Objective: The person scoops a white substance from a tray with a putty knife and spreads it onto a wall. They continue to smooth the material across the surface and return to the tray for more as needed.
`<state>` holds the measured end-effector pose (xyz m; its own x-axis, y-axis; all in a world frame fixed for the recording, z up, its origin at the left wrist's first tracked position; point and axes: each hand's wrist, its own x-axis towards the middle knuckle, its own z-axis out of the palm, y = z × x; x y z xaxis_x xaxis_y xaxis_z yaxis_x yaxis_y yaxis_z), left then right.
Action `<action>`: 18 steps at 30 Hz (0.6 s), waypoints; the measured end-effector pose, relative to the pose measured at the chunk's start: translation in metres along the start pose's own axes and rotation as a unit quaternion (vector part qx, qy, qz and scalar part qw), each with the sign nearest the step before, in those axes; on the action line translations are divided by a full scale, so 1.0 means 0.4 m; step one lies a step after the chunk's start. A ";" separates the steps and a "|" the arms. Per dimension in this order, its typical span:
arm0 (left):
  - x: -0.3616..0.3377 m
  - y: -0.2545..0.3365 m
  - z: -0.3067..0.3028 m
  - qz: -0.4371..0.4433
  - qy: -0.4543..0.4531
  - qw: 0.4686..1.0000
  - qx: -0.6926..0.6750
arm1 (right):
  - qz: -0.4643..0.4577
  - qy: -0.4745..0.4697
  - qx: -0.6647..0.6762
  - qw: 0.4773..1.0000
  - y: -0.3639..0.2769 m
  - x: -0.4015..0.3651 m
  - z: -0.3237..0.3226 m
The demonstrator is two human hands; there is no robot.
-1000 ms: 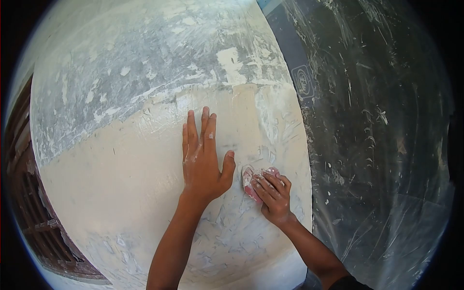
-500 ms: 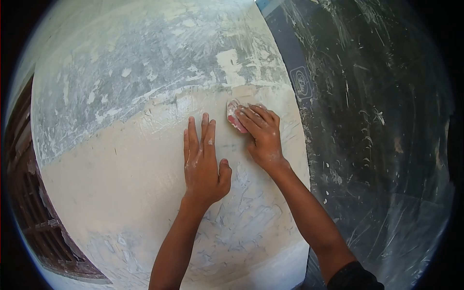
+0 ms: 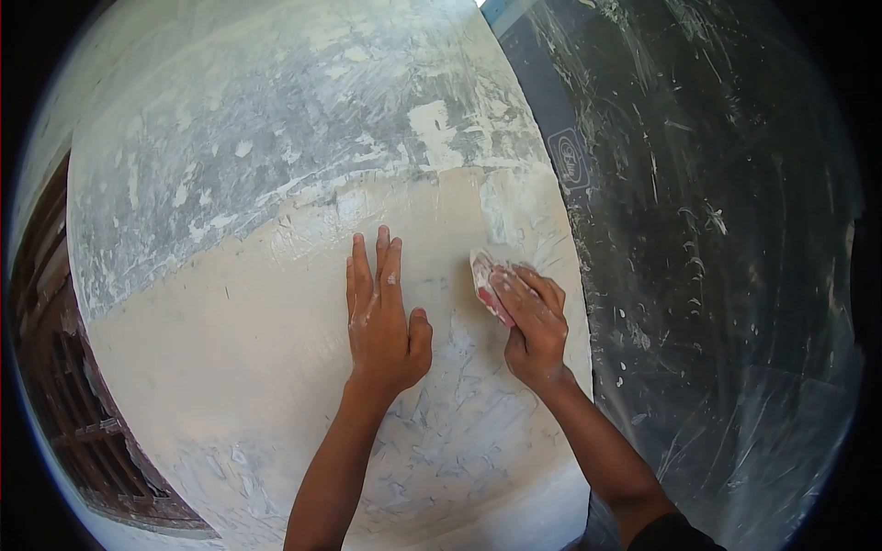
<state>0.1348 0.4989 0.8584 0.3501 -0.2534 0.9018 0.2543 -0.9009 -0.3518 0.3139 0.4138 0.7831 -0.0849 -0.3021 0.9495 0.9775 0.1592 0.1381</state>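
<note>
My left hand (image 3: 378, 331) lies flat against the pale wall (image 3: 230, 349), its fingers stretched upward and holding nothing. To the right of it, my right hand (image 3: 533, 321) grips a red scraper (image 3: 491, 289) smeared with white paste. The scraper rests on the wall's smooth cream-coloured area. Above it runs a lighter, wet-looking strip. White paste spots show on the fingers of both hands.
Rough grey and white patches (image 3: 303, 129) cover the upper wall. A dark panel (image 3: 698, 275) with white scratches and splashes stands along the right side. On the far left is a brown window grille (image 3: 83, 404).
My right hand has moved down and slightly right with the red scraper, and the surface above it now shows a lighter strip. My left hand has stayed nearly in place.
</note>
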 end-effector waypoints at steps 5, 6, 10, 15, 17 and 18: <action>-0.004 0.010 -0.001 -0.009 -0.006 1.000 -0.001 | -0.004 -0.002 0.011 1.000 0.131 0.213 0.099; -0.008 0.008 0.000 -0.008 -0.001 1.000 -0.002 | -0.003 -0.003 0.009 1.000 0.135 0.189 0.102; -0.020 0.002 0.003 -0.007 0.007 1.000 -0.008 | -0.017 -0.084 -0.022 0.996 0.096 -0.032 0.063; -0.016 0.002 0.000 0.006 0.008 1.000 -0.008 | 0.023 -0.155 -0.049 0.986 -0.021 -0.346 -0.058; -0.014 0.005 0.001 0.016 0.015 1.000 -0.014 | 0.025 -0.166 -0.029 0.985 -0.049 -0.385 -0.093; -0.015 0.008 0.001 0.009 0.013 1.000 -0.015 | 0.021 -0.164 -0.030 0.986 -0.047 -0.358 -0.090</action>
<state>0.1338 0.4977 0.8516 0.3305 -0.2784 0.9018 0.2203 -0.9064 -0.3605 0.3148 0.4201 0.6342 -0.0916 0.0247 0.9955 0.9905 0.1056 0.0885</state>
